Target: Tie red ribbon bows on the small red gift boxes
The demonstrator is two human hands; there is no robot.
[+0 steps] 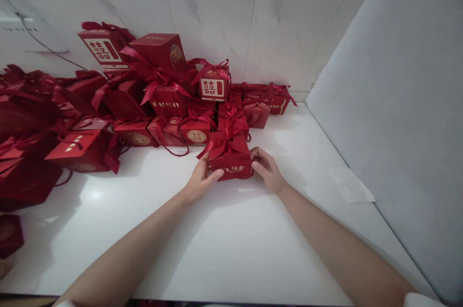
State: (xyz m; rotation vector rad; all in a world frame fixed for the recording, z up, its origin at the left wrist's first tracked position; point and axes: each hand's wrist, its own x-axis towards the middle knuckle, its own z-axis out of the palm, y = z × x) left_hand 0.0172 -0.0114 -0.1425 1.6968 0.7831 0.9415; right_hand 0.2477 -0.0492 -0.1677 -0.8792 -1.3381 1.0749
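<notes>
My left hand [200, 177] and right hand [266, 168] clasp a red gift box [231, 158] from both sides, fingers curled against it, on the white table [224, 244] just before the pile of boxes [144, 99].

Bare forearms, maybe white sleeve [421, 300] edges, no rings seen

I had both arms stretched forward, converging. My left hand [200, 177] was cupped, thumb pointing right, fingers curled and closed in a grip. My right hand [266, 168] mirrored it, fingers bent inward, wrist slightly raised.
</notes>
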